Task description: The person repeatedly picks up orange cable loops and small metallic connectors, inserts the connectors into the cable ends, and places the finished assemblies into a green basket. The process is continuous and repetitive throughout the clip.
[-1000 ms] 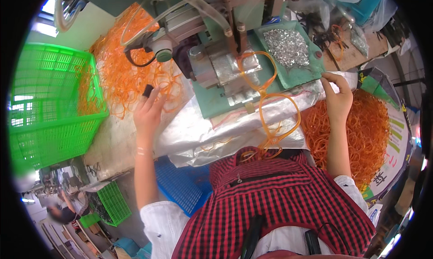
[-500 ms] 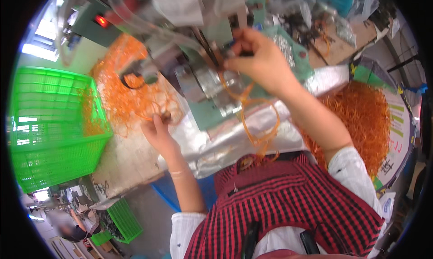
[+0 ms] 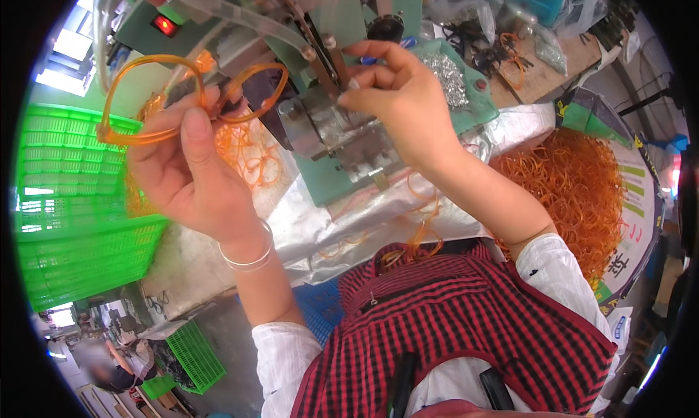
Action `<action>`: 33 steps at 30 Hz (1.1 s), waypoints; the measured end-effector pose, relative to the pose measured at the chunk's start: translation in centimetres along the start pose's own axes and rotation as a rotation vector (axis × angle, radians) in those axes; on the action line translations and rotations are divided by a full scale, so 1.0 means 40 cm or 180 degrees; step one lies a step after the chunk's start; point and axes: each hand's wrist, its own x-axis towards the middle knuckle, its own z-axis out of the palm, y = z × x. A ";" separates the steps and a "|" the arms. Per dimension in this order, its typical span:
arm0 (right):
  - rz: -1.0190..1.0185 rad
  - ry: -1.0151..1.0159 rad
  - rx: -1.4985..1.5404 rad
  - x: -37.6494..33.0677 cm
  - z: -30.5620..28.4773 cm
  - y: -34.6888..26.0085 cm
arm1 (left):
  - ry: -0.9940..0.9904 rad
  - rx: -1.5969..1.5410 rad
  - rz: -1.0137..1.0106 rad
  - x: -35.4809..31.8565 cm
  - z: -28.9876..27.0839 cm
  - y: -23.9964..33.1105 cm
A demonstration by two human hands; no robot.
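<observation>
My left hand (image 3: 196, 170) is raised at the left of the machine, thumb and fingers closed on an orange translucent eyeglass frame (image 3: 138, 138). Both its rims show, and the fingers cover the middle. My right hand (image 3: 411, 108) is at the green bench machine (image 3: 320, 181), thumb and fingertips pinched beside its upright metal bar (image 3: 324, 65). Whatever sits between those fingertips is hidden or too small to name. Below them is the machine's metal block (image 3: 335, 119). More orange frames (image 3: 251, 156) are heaped on the table behind my left hand.
A green plastic basket (image 3: 87, 254) stands at the left. Small silvery parts (image 3: 445, 79) lie on the machine's right side. At the right, a large sack (image 3: 644, 199) holds many orange pieces. A few orange pieces (image 3: 422, 236) hang near my apron. Another person (image 3: 116, 367) is far off, lower left.
My left hand has risen from the heap toward the camera with an eyeglass frame. The orange frame that hung beneath my right hand is gone from there; that hand stays at the machine.
</observation>
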 end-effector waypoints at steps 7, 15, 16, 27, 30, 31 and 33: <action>-0.0137 0.0002 -0.0440 -0.005 -0.019 -0.002 | -0.0223 -0.0031 0.0269 -0.053 -0.010 0.052; 0.0178 0.0299 0.0373 -0.049 0.008 -0.006 | -0.0051 0.0299 0.0119 -0.043 0.015 0.004; -0.0106 0.0112 -0.0119 -0.065 0.002 -0.024 | -0.0252 0.0114 0.0090 -0.063 0.009 0.015; -0.0711 0.1220 -0.2244 0.059 -0.408 0.072 | -0.1765 0.1266 0.1873 -0.205 0.091 -0.059; -0.0233 0.0651 -0.2674 -0.037 -0.407 0.076 | -0.1688 0.1241 0.1745 -0.216 0.092 -0.068; -0.0190 0.0610 -0.3050 -0.053 -0.405 0.073 | -0.1689 0.1222 0.1682 -0.219 0.094 -0.068; -0.0110 0.0483 -0.3794 -0.077 -0.402 0.074 | -0.1678 0.1213 0.1560 -0.226 0.095 -0.068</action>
